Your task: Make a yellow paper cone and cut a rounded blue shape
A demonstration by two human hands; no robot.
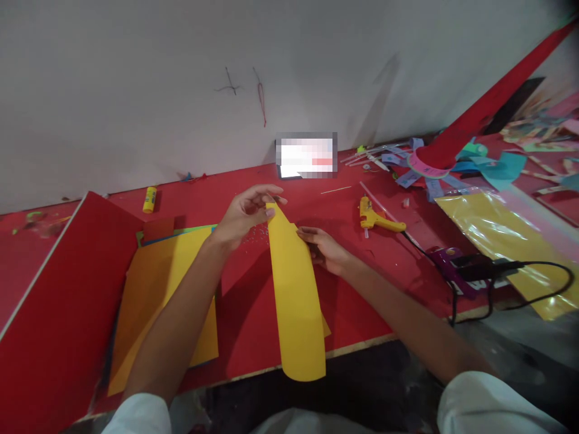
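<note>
A yellow paper sheet (296,301), curved over on itself, hangs between my hands above the front of the red table. My left hand (246,214) pinches its top corner between thumb and fingers. On the paper's right edge, a little lower, my right hand (323,247) has closed its fingers. The sheet's lower rounded end reaches past the table's front edge. Part of its back layer shows at the lower right. Beside my left forearm lies a stack of coloured paper (194,259) with yellow on top.
A yellow glue gun (380,222) lies right of my hands, its cord near a purple power strip (456,271). A glue stick (149,199) stands at the back left. A lit screen (306,157) leans on the wall. A red pole (497,99) rises at right. A red board (67,301) stands left.
</note>
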